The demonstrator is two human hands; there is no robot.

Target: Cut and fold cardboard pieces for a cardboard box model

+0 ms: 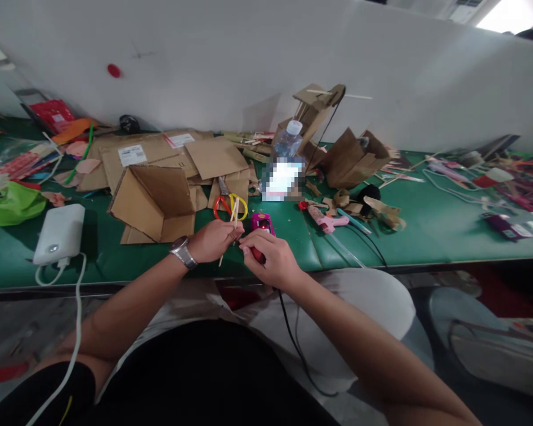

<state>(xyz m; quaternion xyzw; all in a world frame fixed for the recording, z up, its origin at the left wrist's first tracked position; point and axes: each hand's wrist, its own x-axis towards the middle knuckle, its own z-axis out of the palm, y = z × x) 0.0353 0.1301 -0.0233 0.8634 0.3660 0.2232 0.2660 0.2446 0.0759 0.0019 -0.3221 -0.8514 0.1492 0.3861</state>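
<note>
My left hand (213,239), with a wristwatch on the wrist, is closed on thin wooden sticks (234,214) that stand nearly upright at the table's front edge. My right hand (270,260) is wrapped round a pink glue gun (262,223) whose black cord (293,337) runs down over my lap. The gun's front end meets the sticks between my two hands. Scissors with red and yellow handles (228,204) lie just behind the hands.
On the green table (426,231) lie an open cardboard box (155,201), flat cardboard pieces, a water bottle (286,160), a second pink glue gun (326,219), a brown paper bag (353,157), a white power bank (60,234) and craft scraps at both ends.
</note>
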